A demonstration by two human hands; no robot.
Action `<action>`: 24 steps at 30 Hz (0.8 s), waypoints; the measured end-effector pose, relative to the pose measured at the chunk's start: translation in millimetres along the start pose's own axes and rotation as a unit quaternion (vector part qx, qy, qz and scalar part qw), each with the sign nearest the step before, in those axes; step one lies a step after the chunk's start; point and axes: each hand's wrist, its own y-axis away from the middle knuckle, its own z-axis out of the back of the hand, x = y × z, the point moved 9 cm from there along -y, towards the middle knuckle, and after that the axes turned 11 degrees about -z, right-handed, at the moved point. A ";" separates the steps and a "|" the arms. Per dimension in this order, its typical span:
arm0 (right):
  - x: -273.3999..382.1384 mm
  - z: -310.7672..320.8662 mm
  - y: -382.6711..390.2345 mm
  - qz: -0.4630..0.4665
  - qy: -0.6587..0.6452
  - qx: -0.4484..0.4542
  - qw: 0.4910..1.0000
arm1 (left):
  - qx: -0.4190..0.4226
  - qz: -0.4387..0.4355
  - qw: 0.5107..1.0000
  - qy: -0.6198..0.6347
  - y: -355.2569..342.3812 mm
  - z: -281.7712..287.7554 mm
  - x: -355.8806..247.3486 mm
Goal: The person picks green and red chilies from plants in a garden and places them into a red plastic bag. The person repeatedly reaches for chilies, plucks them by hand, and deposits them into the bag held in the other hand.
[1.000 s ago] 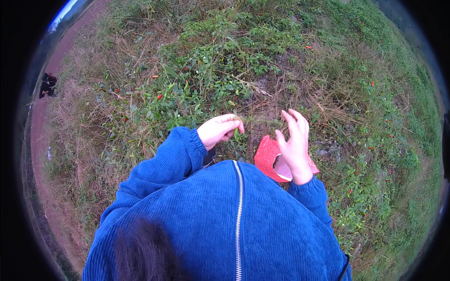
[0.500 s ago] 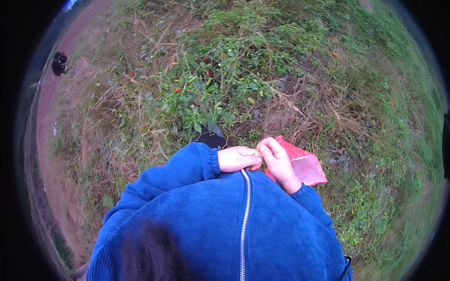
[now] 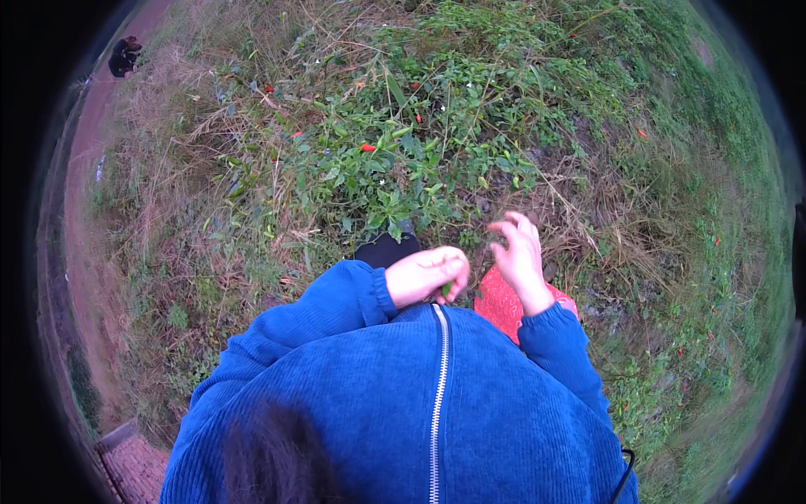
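My left hand [image 3: 426,275] is curled in front of the blue jacket, closed around a small green chili pepper [image 3: 447,290] that peeks out below the fingers. Raised beside it, my right hand [image 3: 520,259] has its fingers parted and bent, with nothing seen between them. Beneath the right wrist is a red patterned bag [image 3: 499,304], partly covered by the forearm. Ahead of both hands grows a leafy chili plant [image 3: 395,181] bearing green pods and a red chili pepper [image 3: 368,148].
Dry grass [image 3: 588,214] and weeds lie among the chili plants, with more red pods scattered at the right. A dark shoe or trouser leg [image 3: 386,250] shows by my left sleeve. Far left, a person in dark clothes [image 3: 124,57] is near a dirt path [image 3: 84,143].
My hands have come apart; the right one has lifted away and opened. A green pepper now shows in the left hand. The view has shifted slightly, and the red bag is more covered.
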 end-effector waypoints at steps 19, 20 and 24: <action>70.7 -87.9 -13.3 0.066 -0.157 0.126 0.977 | -0.182 -0.174 0.816 -0.520 0.1 102.4 -43.8; 75.1 -84.4 -9.5 0.098 -0.128 0.115 0.980 | -0.108 -0.146 0.754 -0.632 -7.1 89.5 -42.7; 68.7 -98.8 0.8 0.064 -0.046 0.221 0.972 | -0.046 -0.020 0.665 -0.745 -10.5 90.7 -31.6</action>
